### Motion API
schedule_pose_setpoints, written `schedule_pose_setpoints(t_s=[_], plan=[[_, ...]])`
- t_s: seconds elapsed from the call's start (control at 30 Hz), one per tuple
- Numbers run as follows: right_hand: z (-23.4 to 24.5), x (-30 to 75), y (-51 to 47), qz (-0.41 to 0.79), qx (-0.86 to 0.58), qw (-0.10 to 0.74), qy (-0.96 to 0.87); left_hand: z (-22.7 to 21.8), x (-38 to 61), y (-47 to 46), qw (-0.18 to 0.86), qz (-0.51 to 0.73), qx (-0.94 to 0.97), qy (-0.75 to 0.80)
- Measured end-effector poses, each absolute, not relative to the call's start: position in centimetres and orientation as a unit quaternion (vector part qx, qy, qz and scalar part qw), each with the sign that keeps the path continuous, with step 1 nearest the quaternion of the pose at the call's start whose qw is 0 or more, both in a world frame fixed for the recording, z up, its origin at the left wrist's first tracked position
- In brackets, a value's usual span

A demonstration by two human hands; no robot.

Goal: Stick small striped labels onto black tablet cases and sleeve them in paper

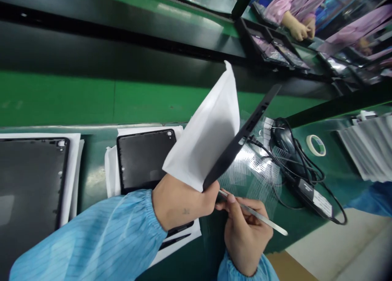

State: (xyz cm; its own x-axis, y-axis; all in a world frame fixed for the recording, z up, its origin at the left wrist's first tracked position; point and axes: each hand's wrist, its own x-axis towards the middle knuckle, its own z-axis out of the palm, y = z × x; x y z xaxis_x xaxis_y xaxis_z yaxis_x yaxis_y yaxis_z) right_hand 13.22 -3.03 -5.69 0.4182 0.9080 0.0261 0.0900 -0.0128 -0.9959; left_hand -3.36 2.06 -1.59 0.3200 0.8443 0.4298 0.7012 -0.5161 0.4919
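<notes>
Counts: one black tablet back (237, 148) in the hand, two more lying flat, one white paper sheet (205, 130) against the held one, one thin metal pick (257, 213).
Left hand (183, 203): closed tight, gripping the tablet back and paper together, tilted up.
Right hand (245, 236): curled, pinching the pick like a pen, just beside the tablet back's lower end.
Sleeves: two blue striped cuffs (88, 236) at the wrists.
Beside the hands: flat tablet backs (143, 160) on white sheets (147, 130), left of the hands.
Right of the hands: clear film sheets (251, 170), black cords (294, 166), a labeled power adapter (315, 201), a tape roll (316, 145).
Bench: green (61, 101), with a dark top shelf.
Far away: black trays (269, 48) and a co-worker's hand (295, 30) by a pink sleeve.
</notes>
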Motion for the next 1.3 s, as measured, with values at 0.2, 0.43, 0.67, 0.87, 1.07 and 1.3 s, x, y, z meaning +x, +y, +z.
schedule_pose_setpoints(t_s=[0.2, 0.43, 0.67, 0.87, 1.07, 1.3], plan=[[-5.7, 12.9, -3.1, 0.348, -0.628, 0.557, -0.417, -1.8, -3.4, 1.9, -0.001, 0.324, 0.835, 0.445], [-5.6, 13.0, -2.8, 0.328, -0.634, 0.535, -0.451, -1.3, -3.2, 2.2, 0.098, 0.319, 0.810, 0.482], [-5.8, 13.1, -2.9, 0.331, -0.636, 0.529, -0.454, -0.9, -3.2, 2.3, 0.159, 0.328, 0.778, 0.511], [-6.0, 13.6, -3.0, 0.346, -0.632, 0.515, -0.465, -1.4, -3.2, 2.2, 0.071, 0.347, 0.801, 0.483], [-6.4, 14.2, -3.0, 0.380, -0.593, 0.529, -0.474, -1.9, -3.4, 2.1, -0.064, 0.340, 0.824, 0.449], [-6.3, 14.1, -2.8, 0.389, -0.600, 0.535, -0.450, -1.8, -3.4, 2.0, 0.141, 0.331, 0.781, 0.511]])
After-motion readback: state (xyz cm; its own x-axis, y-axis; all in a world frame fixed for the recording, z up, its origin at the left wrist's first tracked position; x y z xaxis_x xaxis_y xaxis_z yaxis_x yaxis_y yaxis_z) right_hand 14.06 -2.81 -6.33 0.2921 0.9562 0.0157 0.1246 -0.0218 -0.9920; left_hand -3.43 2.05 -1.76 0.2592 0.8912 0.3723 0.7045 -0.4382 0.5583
